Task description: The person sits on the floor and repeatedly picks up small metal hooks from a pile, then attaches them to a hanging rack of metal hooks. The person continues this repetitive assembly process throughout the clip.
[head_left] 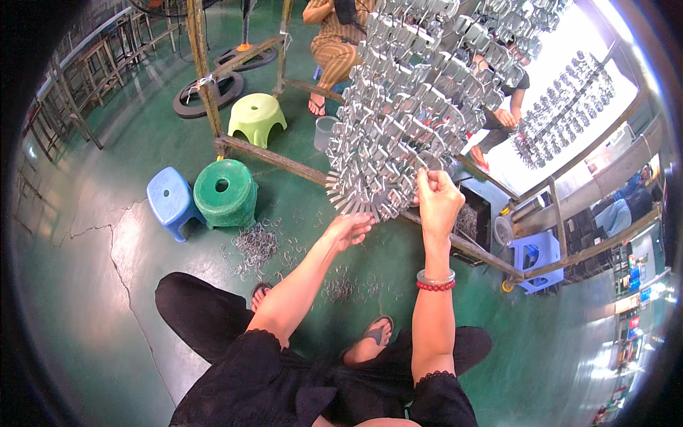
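Metal clips (427, 92), silvery and bent, crowd in dense tiers at twelve to one o'clock from the seated person, taking straight ahead as twelve; their lowest row fans out like narrow prongs. From where I stand, the left hand (351, 230) comes up to that fringe with its fingers loosely curved, the tips against the bottom edge; I cannot tell if they grip any prong. The right hand (437, 198) is at the one o'clock side of the bundle, thumb and fingers drawn close together; whether a clip is caught between them I cannot make out. A red bead bracelet (435, 287) circles that wrist.

Loose metal scraps (257, 247) are heaped on the green floor (78, 285) at eleven, with more strewn by the sandalled feet. Beyond, also near eleven, a dark green round stool (226, 196) stands just beside a light blue stool (169, 192), and a lime stool (257, 117) sits farther off. A wooden frame (277, 161) runs behind the clips. At two stands a violet-blue stool (535, 260). Somebody in striped clothes (340, 51) sits at twelve.
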`<state>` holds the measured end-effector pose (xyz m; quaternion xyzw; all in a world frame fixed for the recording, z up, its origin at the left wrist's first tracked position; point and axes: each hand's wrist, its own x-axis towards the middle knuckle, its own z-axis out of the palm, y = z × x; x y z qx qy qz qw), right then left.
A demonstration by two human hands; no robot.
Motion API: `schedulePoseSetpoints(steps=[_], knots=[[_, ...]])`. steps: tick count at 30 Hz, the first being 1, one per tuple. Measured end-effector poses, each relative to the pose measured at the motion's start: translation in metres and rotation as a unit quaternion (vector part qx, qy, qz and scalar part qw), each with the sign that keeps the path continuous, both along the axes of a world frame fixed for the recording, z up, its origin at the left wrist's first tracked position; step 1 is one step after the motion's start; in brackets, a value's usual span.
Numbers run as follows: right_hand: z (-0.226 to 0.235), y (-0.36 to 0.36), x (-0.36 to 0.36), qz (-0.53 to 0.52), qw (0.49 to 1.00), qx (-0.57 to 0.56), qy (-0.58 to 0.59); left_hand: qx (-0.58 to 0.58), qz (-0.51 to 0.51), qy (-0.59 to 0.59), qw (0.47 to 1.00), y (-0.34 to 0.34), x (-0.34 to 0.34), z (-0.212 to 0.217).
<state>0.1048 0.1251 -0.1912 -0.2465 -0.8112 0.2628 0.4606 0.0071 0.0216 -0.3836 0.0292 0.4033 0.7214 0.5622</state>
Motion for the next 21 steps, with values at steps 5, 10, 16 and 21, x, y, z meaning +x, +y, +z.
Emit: schedulePoseSetpoints(steps=[5, 10, 16, 21], knots=[[0.031, -0.010, 0.015, -0.032, 0.997, 0.031, 0.059, 0.013, 0.005, -0.004, 1.000, -0.001, 0.000, 0.001], [0.084, -0.034, 0.010, 0.036, 0.988, 0.053, 0.137, 0.020, 0.017, -0.014, 1.000, -0.006, 0.000, -0.002], [0.024, -0.056, 0.024, 0.106, 0.984, -0.140, -0.023, 0.134, -0.008, -0.061, 0.989, -0.023, -0.006, -0.024], [-0.060, -0.060, 0.051, 0.166, 0.909, -0.334, -0.184, 0.204, 0.009, -0.107, 0.973, -0.068, -0.036, -0.049]])
